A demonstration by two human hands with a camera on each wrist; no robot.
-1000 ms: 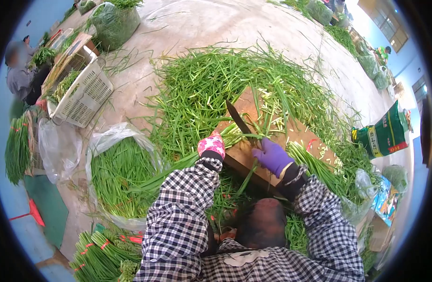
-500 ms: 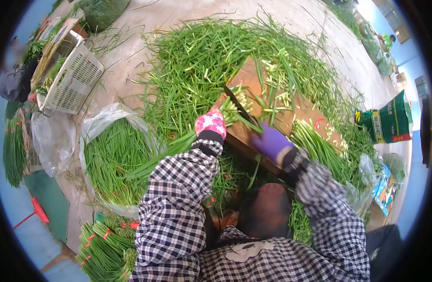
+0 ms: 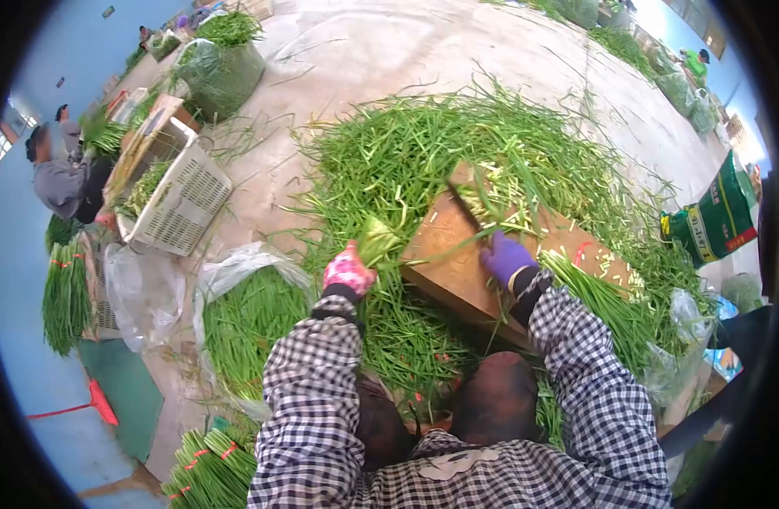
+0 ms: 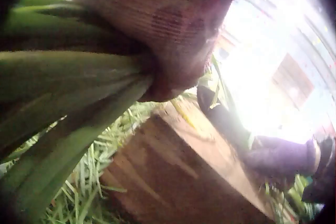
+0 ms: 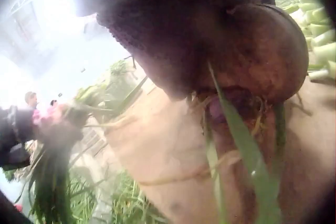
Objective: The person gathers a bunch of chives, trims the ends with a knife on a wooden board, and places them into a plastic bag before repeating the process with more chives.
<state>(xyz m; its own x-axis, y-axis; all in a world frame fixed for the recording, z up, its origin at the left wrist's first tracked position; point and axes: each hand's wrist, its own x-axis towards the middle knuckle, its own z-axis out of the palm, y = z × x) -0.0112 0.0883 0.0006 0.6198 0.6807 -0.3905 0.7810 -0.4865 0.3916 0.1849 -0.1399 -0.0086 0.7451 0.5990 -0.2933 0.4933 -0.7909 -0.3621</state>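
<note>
In the head view my left hand (image 3: pixel 349 271), in a pink and white glove, grips a bunch of green stalks (image 3: pixel 377 241) off the left edge of the wooden block (image 3: pixel 447 248). The left wrist view has long leaves (image 4: pixel 63 87) hanging from that hand (image 4: pixel 168 40). My right hand (image 3: pixel 507 258), in a purple glove, is curled round the handle end of a knife (image 3: pixel 464 206), whose blurred blade points up and left over the block. Cut pieces (image 3: pixel 510 193) lie at the block's far side, and more stalks (image 3: pixel 594 291) rest at its right.
Loose greens (image 3: pixel 381 161) surround the block. At left are a plastic bag of greens (image 3: pixel 258 327), a white basket (image 3: pixel 184 204) and banded bunches (image 3: pixel 207 467). A green sack (image 3: pixel 710 222) stands at right. People sit at the far left, and a dark leg shows at lower right.
My left hand has drawn away from the block to the left with its bunch, leaving a gap to the knife. The right hand keeps the knife, its blade now farther over the block. The head view has shifted.
</note>
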